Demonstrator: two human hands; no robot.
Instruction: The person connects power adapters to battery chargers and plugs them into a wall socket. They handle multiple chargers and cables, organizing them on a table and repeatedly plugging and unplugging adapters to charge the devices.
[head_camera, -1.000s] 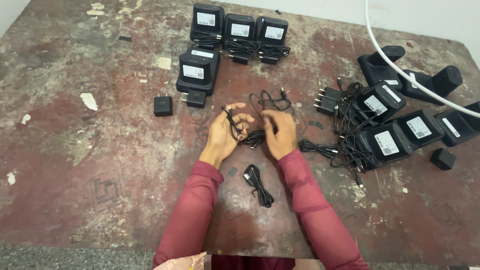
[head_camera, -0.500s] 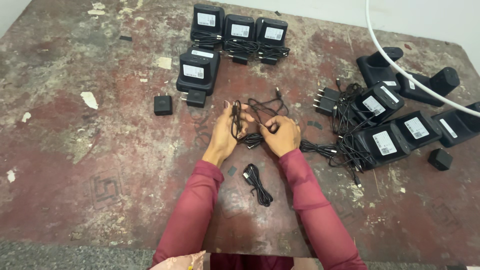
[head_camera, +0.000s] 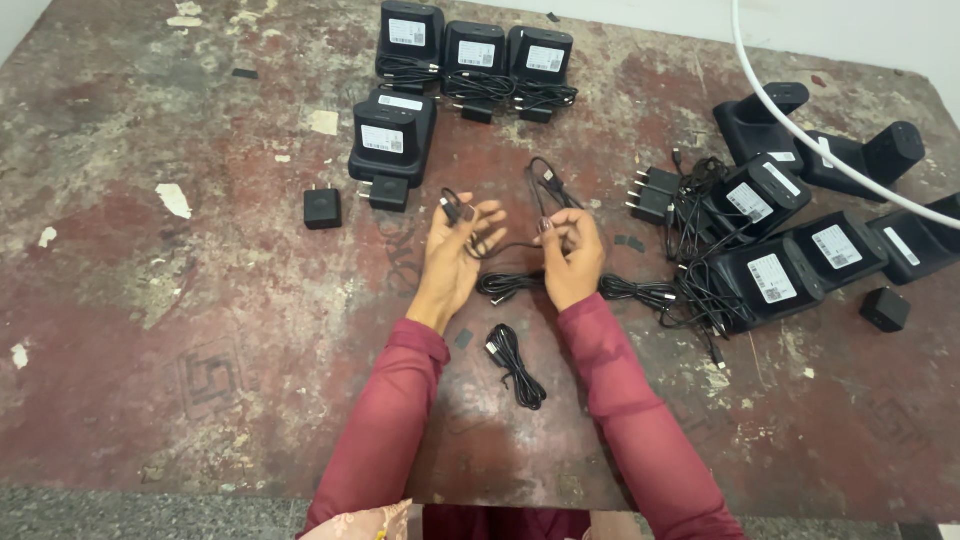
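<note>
Thin black cable (head_camera: 520, 243) runs roughly left-right between the two hands, sagging in a shallow curve in the middle; at its right end a loop rises up and away from the person, towards the far edge of the floor. It's a slim, glossy black cord w/ a small plug at the left end, held above the worn red floor (head_camera: 150, 330), near centre of view.

Left hand (head_camera: 455, 255): palm up, fingers half spread, thumb and forefinger pinched on the plug end of the cable; other fingers loose, not gripping. Right hand (head_camera: 572, 255): curled nearly closed, fingertips pinching the cable where the loop starts. Both sleeves dark red.

Under the hands, on the floor, a bundle of more black cord (head_camera: 510, 285) stretches right into a tangle beside the black boxes w/ white labels (head_camera: 790, 255). A separate coiled cable (head_camera: 515, 362) lies just nearer the person, btwn the forearms, long axis slanting down-right. Far side: a row of three labelled black boxes (head_camera: 475, 45), two more stacked boxes (head_camera: 388, 135) w/ a small plug adapter (head_camera: 322, 208) to their left. White hose (head_camera: 800, 120) arcs across top right.
</note>
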